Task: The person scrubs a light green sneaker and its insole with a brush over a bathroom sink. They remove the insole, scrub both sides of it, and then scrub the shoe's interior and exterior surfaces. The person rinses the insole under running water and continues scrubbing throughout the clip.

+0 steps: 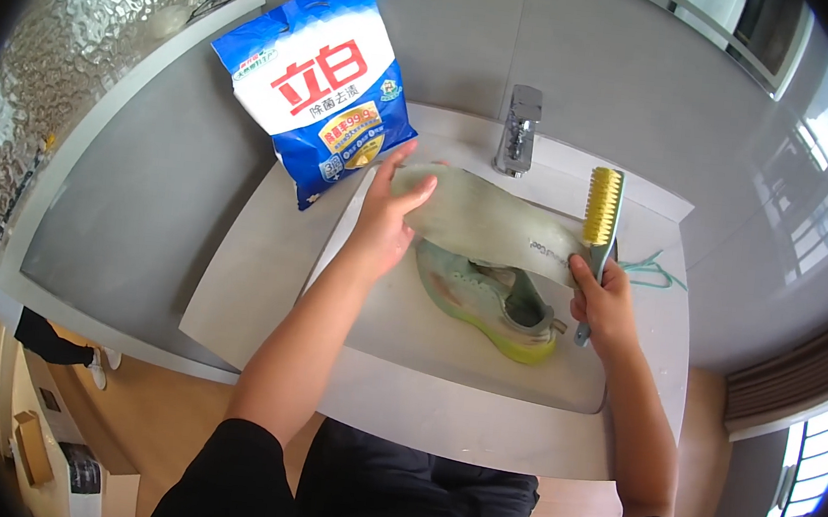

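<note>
Over the sink I hold a pale greenish shoe insole stretched between both hands. Its wide toe end is gripped by my left hand, thumb on top. My right hand pinches the heel end and also clasps a scrub brush with yellow bristles and a grey-blue handle, held upright. Below the insole, a light green sneaker with a yellow-green sole lies in the sink basin. The insole covers part of its upper edge. No laces show in the sneaker.
A blue and white detergent bag stands at the back left of the counter. The chrome faucet rises behind the basin. Teal shoelaces lie on the right rim. At far left, another person's dark-clad leg shows.
</note>
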{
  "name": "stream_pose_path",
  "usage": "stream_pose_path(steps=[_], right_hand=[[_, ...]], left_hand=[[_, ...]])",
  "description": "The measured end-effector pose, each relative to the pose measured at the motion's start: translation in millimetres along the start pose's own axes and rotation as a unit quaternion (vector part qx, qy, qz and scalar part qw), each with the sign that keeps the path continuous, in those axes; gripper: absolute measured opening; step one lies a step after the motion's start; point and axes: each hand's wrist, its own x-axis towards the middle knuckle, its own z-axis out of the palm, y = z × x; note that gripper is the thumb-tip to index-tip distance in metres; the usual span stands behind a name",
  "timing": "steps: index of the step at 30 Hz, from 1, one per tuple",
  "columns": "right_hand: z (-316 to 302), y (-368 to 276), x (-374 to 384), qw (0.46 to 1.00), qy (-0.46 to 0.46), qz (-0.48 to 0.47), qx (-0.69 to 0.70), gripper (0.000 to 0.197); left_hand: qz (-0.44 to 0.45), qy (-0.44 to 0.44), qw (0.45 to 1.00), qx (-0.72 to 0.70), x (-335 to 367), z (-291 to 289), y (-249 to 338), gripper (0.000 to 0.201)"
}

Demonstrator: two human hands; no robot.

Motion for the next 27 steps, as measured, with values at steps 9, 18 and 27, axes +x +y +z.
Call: stream_pose_path(steps=[9,18,27], right_hand=[[62.9,-7.8,-40.4,0.976,-0.067,-0.007,-0.205,0.042],[71.7,-3.6,-32.5,0.783,-0.008,-0.403,-0.474,0.07],[110.0,-8.4,-16.8,0.733,0.014,-0.38,-0.564,0.077]], left_hand=[[-0.081,-0.128,0.955,-0.254,-23.1,40.3,-9.6,0.058],[-0.116,-0.087,0.983,-0.116,-23.1,51.2,-9.7,0.102],[-0.13,-0.096,0.987,-0.013,-24.5,40.4,-18.2,0.103]])
